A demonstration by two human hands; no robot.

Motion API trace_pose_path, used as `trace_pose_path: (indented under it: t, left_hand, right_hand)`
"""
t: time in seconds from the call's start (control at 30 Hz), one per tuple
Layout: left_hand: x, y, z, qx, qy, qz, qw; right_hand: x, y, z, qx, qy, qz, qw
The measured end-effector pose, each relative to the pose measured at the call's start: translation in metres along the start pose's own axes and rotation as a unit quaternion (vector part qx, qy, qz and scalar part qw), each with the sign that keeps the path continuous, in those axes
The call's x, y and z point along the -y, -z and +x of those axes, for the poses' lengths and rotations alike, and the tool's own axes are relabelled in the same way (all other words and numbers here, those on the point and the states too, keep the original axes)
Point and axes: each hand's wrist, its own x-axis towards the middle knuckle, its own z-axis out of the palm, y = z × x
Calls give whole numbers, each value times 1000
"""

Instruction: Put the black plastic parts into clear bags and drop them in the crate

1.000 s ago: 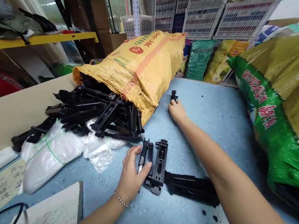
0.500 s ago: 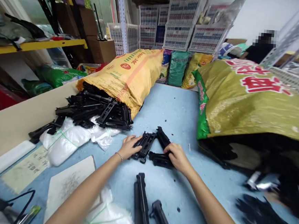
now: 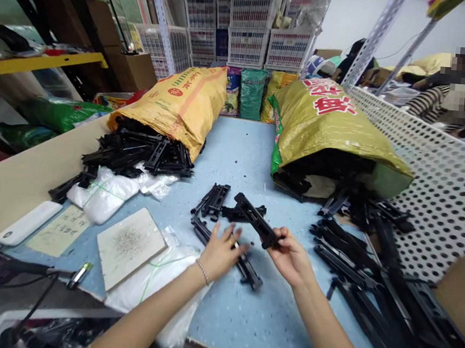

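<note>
My right hand (image 3: 292,259) pinches the lower end of a long black plastic part (image 3: 256,219), tilted up off the blue table. My left hand (image 3: 221,252), a beaded bracelet at its wrist, has its fingers spread over another long black part (image 3: 253,276) lying on the table. The fingers partly cover that part; whether they touch it I cannot tell. Just beyond lie a small group of black parts (image 3: 216,200) and a black part (image 3: 233,214) lying crosswise, partly behind the held one.
A yellow sack (image 3: 181,103) spills black parts at the left. An olive sack (image 3: 328,128) stands open at the right, near a large pile of black parts (image 3: 364,281). A white board (image 3: 130,249) and plastic bags (image 3: 112,191) lie left. People sit beyond the perforated panel (image 3: 437,174).
My right hand has lifted a black part and moved slightly nearer. My left hand has come off the grouped parts towards me, with fingers spread. The view has swung right.
</note>
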Motion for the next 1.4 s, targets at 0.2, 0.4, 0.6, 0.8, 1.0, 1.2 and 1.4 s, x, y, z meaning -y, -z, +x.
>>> trace_pose_path:
  t: [0.2, 0.4, 0.6, 0.8, 1.0, 1.2, 1.4]
  left_hand:
    - [-46, 10, 0, -78, 26, -538, 839]
    - [-114, -14, -34, -62, 150, -655, 738]
    - [-137, -28, -55, -108, 232, -542, 801]
    - [-152, -27, -68, -71, 213, -410, 884]
    - [-148, -24, -60, -53, 199, -307, 929]
    - [-136, -16, -53, 10, 180, -355, 917]
    - [-130, -13, -51, -1, 175, -235, 956]
  right_hand:
    - [-41, -1, -84, 67, -214, 101, 969]
    - [-63, 23, -136, 55, -137, -247, 958]
    - [-17, 33, -141, 73, 288, -663, 687]
    - [-21, 37, -132, 126, 347, -732, 572]
    - [-46, 42, -117, 64, 117, -496, 858]
    - [-24, 38, -114, 97, 105, -560, 816]
    - [-24, 26, -103, 101, -93, -395, 909]
